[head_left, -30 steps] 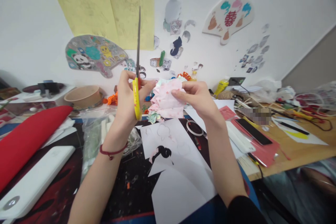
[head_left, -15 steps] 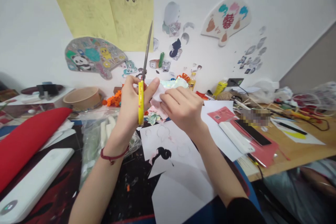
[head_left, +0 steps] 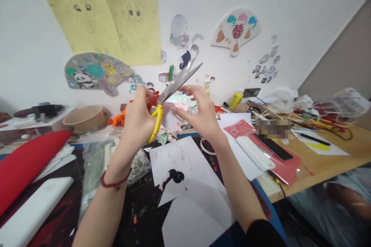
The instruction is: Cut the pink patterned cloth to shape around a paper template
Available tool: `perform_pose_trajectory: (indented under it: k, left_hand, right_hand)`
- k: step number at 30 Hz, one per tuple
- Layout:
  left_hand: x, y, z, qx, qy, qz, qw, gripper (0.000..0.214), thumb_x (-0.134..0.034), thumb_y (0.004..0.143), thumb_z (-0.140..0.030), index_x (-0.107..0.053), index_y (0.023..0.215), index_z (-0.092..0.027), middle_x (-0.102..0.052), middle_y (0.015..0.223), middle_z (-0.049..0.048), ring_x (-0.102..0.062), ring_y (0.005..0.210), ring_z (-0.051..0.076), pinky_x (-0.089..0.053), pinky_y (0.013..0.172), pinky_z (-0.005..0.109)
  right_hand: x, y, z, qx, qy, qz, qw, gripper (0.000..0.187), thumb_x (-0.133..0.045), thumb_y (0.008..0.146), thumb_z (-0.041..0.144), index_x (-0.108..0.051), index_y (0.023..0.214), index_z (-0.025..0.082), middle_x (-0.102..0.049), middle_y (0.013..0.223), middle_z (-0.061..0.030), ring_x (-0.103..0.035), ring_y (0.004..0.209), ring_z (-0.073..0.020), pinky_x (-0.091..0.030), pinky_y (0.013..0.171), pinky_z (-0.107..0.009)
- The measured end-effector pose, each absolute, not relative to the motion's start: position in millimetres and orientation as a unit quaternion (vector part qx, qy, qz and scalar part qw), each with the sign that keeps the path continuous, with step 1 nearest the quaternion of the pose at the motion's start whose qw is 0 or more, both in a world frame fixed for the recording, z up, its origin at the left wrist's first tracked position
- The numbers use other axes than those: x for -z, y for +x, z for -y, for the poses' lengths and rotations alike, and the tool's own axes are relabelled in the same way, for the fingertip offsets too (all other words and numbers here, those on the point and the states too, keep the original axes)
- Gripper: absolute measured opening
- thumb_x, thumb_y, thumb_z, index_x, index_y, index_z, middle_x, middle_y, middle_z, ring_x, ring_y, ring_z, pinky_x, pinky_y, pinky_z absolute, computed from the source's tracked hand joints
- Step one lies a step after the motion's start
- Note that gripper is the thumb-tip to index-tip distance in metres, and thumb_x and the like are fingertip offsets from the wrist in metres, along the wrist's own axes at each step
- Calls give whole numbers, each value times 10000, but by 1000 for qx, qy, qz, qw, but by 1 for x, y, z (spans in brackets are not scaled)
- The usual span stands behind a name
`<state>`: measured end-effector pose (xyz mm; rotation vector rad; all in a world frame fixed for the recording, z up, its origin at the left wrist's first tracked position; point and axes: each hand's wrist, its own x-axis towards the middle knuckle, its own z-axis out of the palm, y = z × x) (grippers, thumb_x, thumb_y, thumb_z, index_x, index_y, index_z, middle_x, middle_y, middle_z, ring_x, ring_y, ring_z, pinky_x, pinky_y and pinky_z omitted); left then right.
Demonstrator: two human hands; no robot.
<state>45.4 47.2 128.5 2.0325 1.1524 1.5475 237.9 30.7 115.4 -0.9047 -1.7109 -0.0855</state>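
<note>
My left hand (head_left: 139,117) grips a pair of scissors (head_left: 177,84) with yellow and red handles. Their blades are slightly parted and point up to the right. My right hand (head_left: 203,114) is beside the blades, fingers and thumb apart, with nothing visible between them. A small whitish piece of paper (head_left: 171,119) shows between the two hands; whether either one touches it I cannot tell. Below lies a white sheet (head_left: 191,162) with faint pencil outlines, partly under a black-and-pink paper figure (head_left: 174,176). Another blank white sheet (head_left: 194,216) is closer to me.
Crumpled pastel paper (head_left: 165,137) lies behind the hands. On the left are a clear plastic bag (head_left: 98,166), a red object (head_left: 31,162) and a white case (head_left: 37,212). A roll of tape (head_left: 206,147) and a pink packet (head_left: 290,168) lie to the right.
The scissors have swung from upright to leaning right, and their blades have parted. My right hand has come away from the white paper and spread its fingers.
</note>
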Motion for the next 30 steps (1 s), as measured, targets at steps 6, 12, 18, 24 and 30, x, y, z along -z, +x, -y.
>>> perform_pose_trajectory:
  k: [6, 12, 18, 24, 30]
  left_hand:
    - [-134, 65, -33, -504, 762, -378, 151, 378, -723, 646, -237, -422, 873, -260, -604, 698, -28, -617, 671, 192, -430, 617, 282]
    - [-131, 63, -28, -506, 759, -385, 136, 371, -681, 607, -174, -431, 866, -263, -447, 559, -67, -654, 741, 239, -469, 701, 319]
    - [-132, 56, -32, -513, 748, -400, 129, 406, -753, 643, -289, -433, 890, -254, -537, 658, -50, -582, 661, 178, -429, 632, 290]
    - [-133, 57, -32, -516, 740, -423, 85, 501, -809, 599, -393, -445, 910, -245, -661, 826, -26, -519, 574, 110, -377, 570, 258]
    - [-134, 60, -24, -528, 721, -445, 57, 524, -811, 563, -389, -428, 890, -244, -616, 737, -60, -490, 525, 89, -337, 515, 225]
  right_hand:
    - [-111, 253, -47, -370, -285, 717, 518, 364, -801, 812, 480, -775, 1061, 216, -802, 1116, -67, -722, 1095, -212, -519, 1067, -405]
    - [-107, 254, -49, -451, -231, 674, 538, 281, -870, 755, 376, -804, 984, 228, -821, 976, -33, -752, 941, -175, -583, 907, -327]
    - [-113, 253, -45, -431, -287, 662, 542, 352, -894, 704, 468, -806, 901, 190, -787, 852, -36, -705, 797, -144, -572, 772, -288]
    - [-116, 246, -43, -378, -323, 651, 574, 373, -942, 615, 468, -780, 793, 184, -747, 781, -14, -638, 719, -115, -513, 660, -249]
    - [-117, 244, -37, -331, -346, 661, 578, 409, -914, 633, 533, -757, 776, 183, -742, 784, -18, -650, 771, -129, -519, 719, -272]
